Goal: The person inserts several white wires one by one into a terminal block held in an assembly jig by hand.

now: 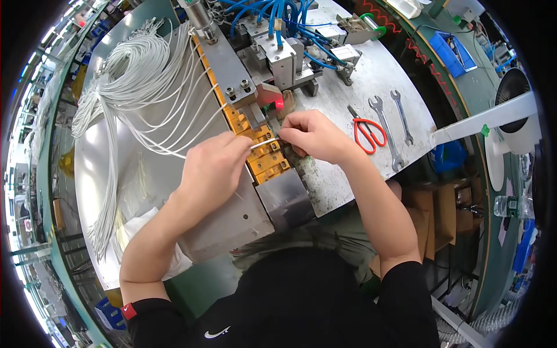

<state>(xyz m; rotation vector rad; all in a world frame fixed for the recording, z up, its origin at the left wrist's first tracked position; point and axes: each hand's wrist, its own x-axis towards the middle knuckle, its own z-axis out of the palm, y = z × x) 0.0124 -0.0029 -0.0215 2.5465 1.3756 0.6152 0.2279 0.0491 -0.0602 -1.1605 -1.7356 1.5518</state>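
So I'm working with a short run of white cable (264, 142) here, and it's sitting right between my hands, bridging from fingertips to fingertips. My left hand (212, 168) is pinching it on one side, and my right hand (318, 136) seems to be gripping the other end, thumb against curled fingers, though they're hiding the tip so I can't tell how firm that hold is. The big thing, I reckon, is its long axis: it's running side to side, rising a little toward my right, and lying across the row of yellow blocks (270, 165) rather than along it. Neither hand is winning on nearness, both are right at it. Room-wise, the machine (284, 64) is crowding in just ahead of my right hand, so I'm not counting on much space that way. The steel block (284, 197) is capping the row on my near side, between my forearms. Off to my right, the table (325, 182) is giving me an open stretch before the scissors (369, 136) and wrenches (387, 134). Ahead and left of my left hand, the bundle (136, 66) is trailing strands toward the row, so I'm figuring snags are likelier there.
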